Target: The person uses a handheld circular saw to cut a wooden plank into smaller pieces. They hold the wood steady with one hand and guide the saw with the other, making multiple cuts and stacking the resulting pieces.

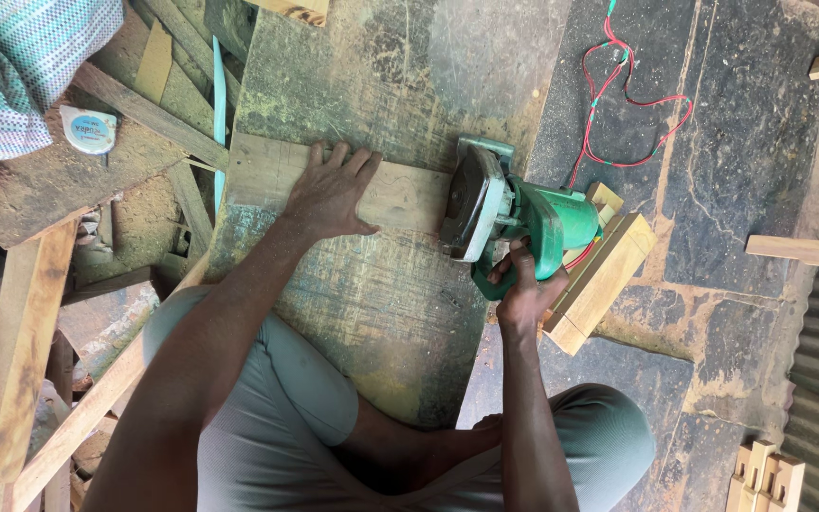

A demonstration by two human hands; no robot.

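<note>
A pale plank (372,190) lies flat across a worn, dark board (381,284) on the floor, and a green circular saw (509,223) sits at the plank's right end, its guard against the wood. The left hand (329,194) presses down on the plank near its middle, fingers spread and flat, thumb out toward the saw. The right hand (518,284) is wrapped shut around the saw's handle from below, fingers curled tight. By the look of it, the step in hand is a cut at the plank's end, with the blade just at the edge; how deep it has bitten cannot be told, since the guard hides it. The next move seems to call for a steady push along the cut line while the left hand keeps the plank from shifting, well apart from the blade. A red and green cord (632,104) loops on the dark floor beyond the saw. Just right of the saw lies a stack of short wood blocks (604,280). A tape measure (87,128) rests on scrap timber at far left, near a patterned cloth (21,66).
</note>
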